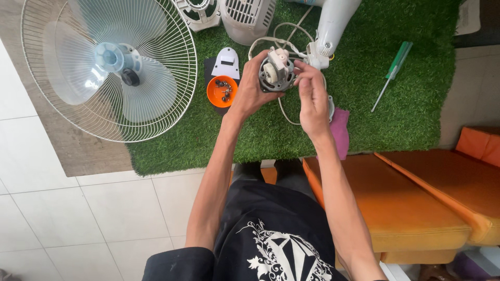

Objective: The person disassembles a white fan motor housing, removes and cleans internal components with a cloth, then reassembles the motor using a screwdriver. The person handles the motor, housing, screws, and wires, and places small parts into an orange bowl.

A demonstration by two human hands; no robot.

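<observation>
A round metal fan motor (276, 73) with a white plastic part on top is held above a green artificial-grass mat (396, 119). My left hand (250, 88) grips the motor from the left side. My right hand (311, 96) touches its right side with the fingertips. White wires (284, 32) run from the motor toward the white fan stand neck (333, 26) at the top. A small orange bowl (221, 91) holding several dark screws sits just left of my left hand.
A wire fan guard (172, 88) with translucent blades (78, 62) lies at the left. White housing covers (245, 18) rest at the top, a small white cover (226, 63) above the bowl. A green-handled screwdriver (394, 70) lies right, a pink cloth (340, 132) near my wrist. Orange cushions (427, 208) sit lower right.
</observation>
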